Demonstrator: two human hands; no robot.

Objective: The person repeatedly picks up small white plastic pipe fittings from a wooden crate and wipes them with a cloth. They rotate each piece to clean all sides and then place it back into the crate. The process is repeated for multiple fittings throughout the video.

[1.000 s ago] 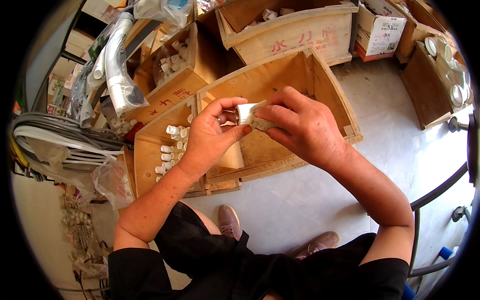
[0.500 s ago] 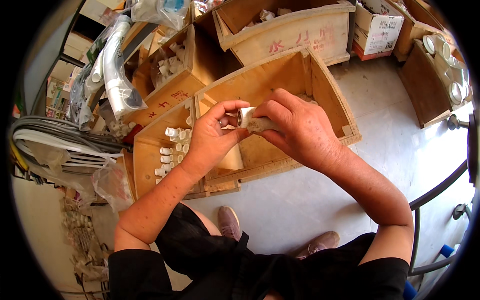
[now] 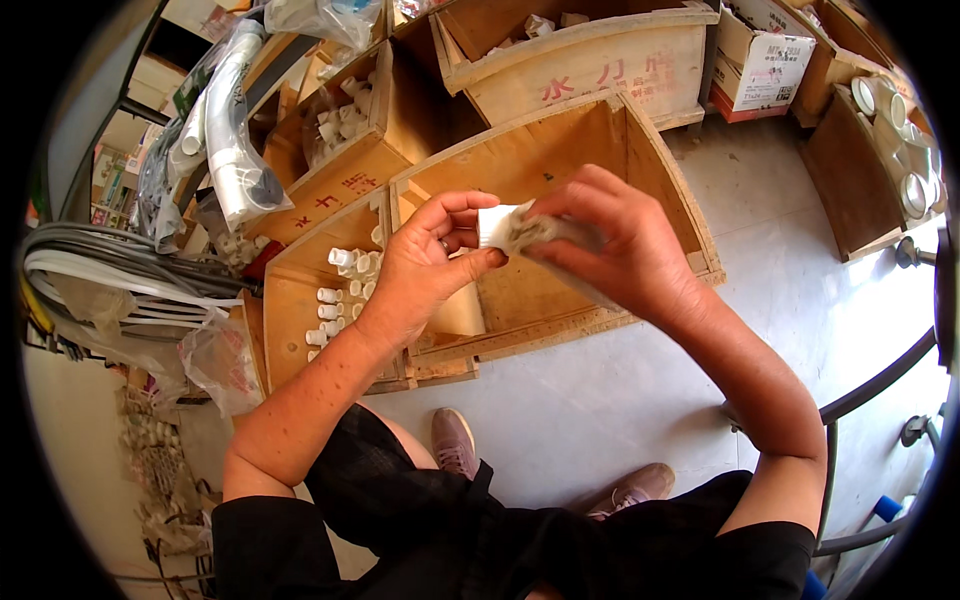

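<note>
My left hand [image 3: 420,275] holds a small white plastic pipe fitting [image 3: 494,226] between thumb and fingers, above a divided wooden crate [image 3: 560,150]. My right hand [image 3: 620,245] presses a crumpled grey-brown cloth [image 3: 540,232] against the fitting from the right. Both hands meet over the crate's larger compartment. In the crate's narrow left compartment lie several more white fittings [image 3: 340,290].
More wooden crates [image 3: 590,70] with white parts stand behind. White pipe bends [image 3: 235,140] and bagged parts lie at the left, with coiled grey cable [image 3: 110,270]. A cardboard box [image 3: 765,60] and a crate of round white lids [image 3: 885,130] sit at the right. My shoes [image 3: 455,440] rest on the concrete floor.
Both hands have stayed over the crate. My right hand shifted slightly along the fitting with the cloth, and the fitting turned a little in my left fingers.
</note>
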